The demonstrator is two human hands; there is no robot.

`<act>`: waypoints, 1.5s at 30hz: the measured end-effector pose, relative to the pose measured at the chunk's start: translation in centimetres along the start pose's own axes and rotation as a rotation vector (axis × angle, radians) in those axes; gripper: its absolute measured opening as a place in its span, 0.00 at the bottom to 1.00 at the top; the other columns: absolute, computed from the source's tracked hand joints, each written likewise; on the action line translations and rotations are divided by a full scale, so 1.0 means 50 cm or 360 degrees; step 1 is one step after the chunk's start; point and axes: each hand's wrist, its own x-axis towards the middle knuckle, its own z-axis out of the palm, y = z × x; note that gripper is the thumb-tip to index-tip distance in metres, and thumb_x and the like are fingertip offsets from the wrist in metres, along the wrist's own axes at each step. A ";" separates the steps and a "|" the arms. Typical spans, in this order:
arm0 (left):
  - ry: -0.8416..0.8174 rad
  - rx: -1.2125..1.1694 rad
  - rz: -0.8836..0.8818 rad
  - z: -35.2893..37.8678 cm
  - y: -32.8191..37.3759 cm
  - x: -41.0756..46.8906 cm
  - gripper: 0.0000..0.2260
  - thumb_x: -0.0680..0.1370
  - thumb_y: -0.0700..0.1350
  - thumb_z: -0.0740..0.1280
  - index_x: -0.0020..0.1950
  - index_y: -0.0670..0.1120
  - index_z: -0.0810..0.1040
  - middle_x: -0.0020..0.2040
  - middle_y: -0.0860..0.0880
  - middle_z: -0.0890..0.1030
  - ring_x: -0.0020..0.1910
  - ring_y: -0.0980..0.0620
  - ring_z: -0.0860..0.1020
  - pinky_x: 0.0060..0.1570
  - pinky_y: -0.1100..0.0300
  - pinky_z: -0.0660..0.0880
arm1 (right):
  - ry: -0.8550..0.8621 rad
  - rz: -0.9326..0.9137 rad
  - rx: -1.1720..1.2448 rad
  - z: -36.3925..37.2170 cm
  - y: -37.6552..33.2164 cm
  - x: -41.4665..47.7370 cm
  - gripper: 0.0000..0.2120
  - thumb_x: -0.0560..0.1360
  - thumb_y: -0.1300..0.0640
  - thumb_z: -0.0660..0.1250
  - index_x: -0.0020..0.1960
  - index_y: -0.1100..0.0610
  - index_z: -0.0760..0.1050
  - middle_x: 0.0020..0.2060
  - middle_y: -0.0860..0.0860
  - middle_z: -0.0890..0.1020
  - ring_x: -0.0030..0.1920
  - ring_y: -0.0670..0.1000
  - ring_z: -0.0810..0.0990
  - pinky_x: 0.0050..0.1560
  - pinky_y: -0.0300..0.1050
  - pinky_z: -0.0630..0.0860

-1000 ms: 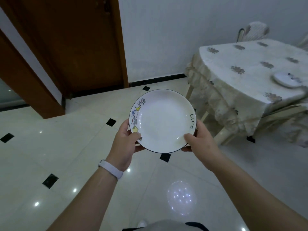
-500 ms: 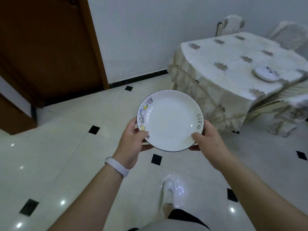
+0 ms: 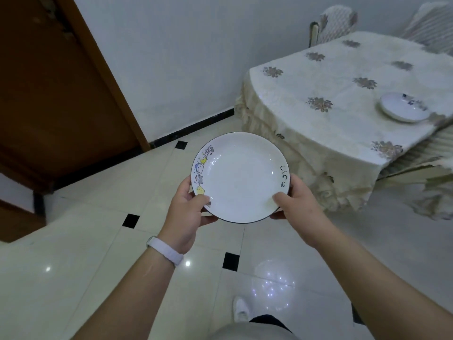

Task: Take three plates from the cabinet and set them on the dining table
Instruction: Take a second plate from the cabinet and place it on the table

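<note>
— Left hand (image 3: 186, 212) and right hand (image 3: 297, 207): what are they doing?

— Each grips the near rim of the plate (image 3: 239, 177), thumb laid on top, fingers curled underneath. The left thumb sits by the little cartoon figures, the right one just below the word "Life".

— Why two hands for one plate?

— Probably for steadiness on the walk. Glazed china is slick, and a grip on either side keeps it level and face up over the tiled floor (image 3: 98, 241).

— Where is it relative to the goal?

— In the air, well apart from the dining table (image 3: 331, 77), which stands ahead and to the right under a flowered tablecloth (image 3: 282, 148). A second plate (image 3: 403, 107) already lies on the table near its right side, so the held one looks like the second of three, though that is only a judgement.

— What does setting it down call for?

— The person must close on the table, then lower the plate flat near the other one, apart enough not to clink. The draped cloth could slide, so it should land well in from the edge. A chair (image 3: 335, 18) stands at the far side, out of the way.
</note>
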 end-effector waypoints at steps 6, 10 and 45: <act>-0.0022 -0.0018 0.0056 0.066 0.050 0.110 0.22 0.74 0.33 0.62 0.59 0.58 0.76 0.50 0.48 0.84 0.41 0.48 0.83 0.36 0.52 0.79 | 0.0051 -0.0078 0.0031 -0.052 -0.051 0.117 0.20 0.67 0.58 0.61 0.55 0.40 0.75 0.50 0.51 0.83 0.44 0.53 0.85 0.41 0.50 0.84; -0.0072 -0.0030 0.0058 0.086 0.076 0.165 0.22 0.72 0.34 0.63 0.56 0.60 0.78 0.52 0.47 0.84 0.42 0.47 0.82 0.37 0.52 0.79 | 0.0051 -0.0117 0.0033 -0.064 -0.076 0.167 0.21 0.67 0.58 0.61 0.49 0.32 0.75 0.46 0.47 0.84 0.44 0.52 0.85 0.39 0.47 0.83; -0.0583 0.0009 -0.0152 -0.036 0.333 0.920 0.25 0.73 0.31 0.60 0.55 0.61 0.78 0.49 0.49 0.85 0.39 0.50 0.82 0.35 0.54 0.79 | 0.0667 0.0036 0.0010 0.169 -0.285 0.753 0.18 0.65 0.57 0.61 0.49 0.37 0.74 0.44 0.48 0.84 0.39 0.51 0.85 0.36 0.47 0.83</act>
